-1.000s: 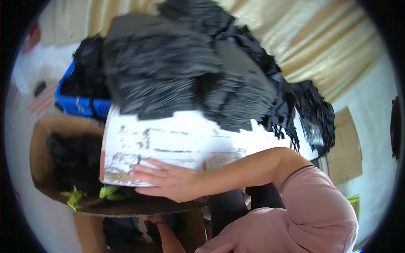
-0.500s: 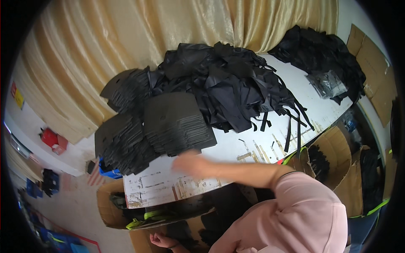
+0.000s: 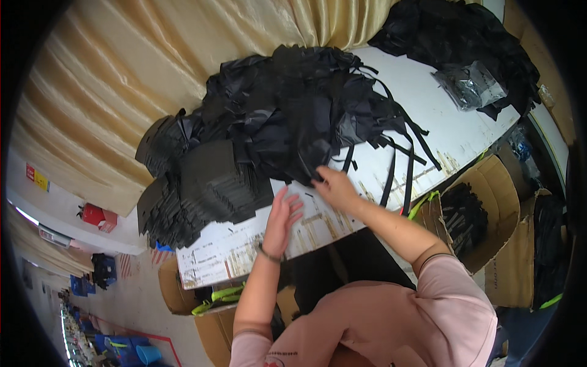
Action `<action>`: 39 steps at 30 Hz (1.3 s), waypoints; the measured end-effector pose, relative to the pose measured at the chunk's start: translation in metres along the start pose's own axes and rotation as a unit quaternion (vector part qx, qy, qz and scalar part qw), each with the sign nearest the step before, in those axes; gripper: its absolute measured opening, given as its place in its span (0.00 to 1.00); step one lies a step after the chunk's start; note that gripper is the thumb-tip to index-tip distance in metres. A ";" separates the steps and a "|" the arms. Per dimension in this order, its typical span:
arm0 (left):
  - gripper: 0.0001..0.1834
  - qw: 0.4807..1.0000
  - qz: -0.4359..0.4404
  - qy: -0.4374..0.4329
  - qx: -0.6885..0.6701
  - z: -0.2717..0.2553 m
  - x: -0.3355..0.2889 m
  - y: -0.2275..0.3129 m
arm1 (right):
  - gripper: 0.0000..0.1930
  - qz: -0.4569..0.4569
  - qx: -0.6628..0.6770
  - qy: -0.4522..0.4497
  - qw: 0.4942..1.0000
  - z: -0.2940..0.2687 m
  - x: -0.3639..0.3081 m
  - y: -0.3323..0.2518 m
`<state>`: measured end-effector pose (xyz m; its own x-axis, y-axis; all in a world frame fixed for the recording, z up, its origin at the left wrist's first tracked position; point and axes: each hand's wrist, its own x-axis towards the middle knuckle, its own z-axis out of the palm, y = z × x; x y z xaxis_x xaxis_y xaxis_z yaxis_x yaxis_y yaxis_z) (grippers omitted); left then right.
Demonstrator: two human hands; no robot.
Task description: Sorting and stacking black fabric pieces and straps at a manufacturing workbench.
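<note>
Black pieces (image 3: pixel 466 211) in a cardboard box (image 3: pixel 500 186), left hand (image 3: pixel 282 221) empty, right hand (image 3: pixel 336 189) with black fabric (image 3: pixel 310 151) in grip

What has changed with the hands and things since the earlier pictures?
The right hand went from the left end of the white table rightward to the near edge of the black cloth pile; it touches the cloth, but whether it pinches is unclear. The left hand rose from the cardboard box below and is open above the table. The black sheet stacks and clear bag stayed in place.
</note>
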<state>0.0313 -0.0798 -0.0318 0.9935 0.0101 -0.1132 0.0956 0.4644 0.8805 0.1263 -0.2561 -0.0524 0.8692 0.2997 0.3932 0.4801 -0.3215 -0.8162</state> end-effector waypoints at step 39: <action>0.16 0.852 0.431 0.241 0.174 -0.017 -0.094 0.098 | 0.13 -0.209 0.229 -0.180 0.933 -0.030 0.079 -0.295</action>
<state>-0.0533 -0.0200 0.0574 0.5710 0.6165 0.5420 -0.5604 -0.1898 0.8062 0.0570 -0.1645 0.2318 0.4809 0.6224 0.6175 0.5953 0.2853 -0.7511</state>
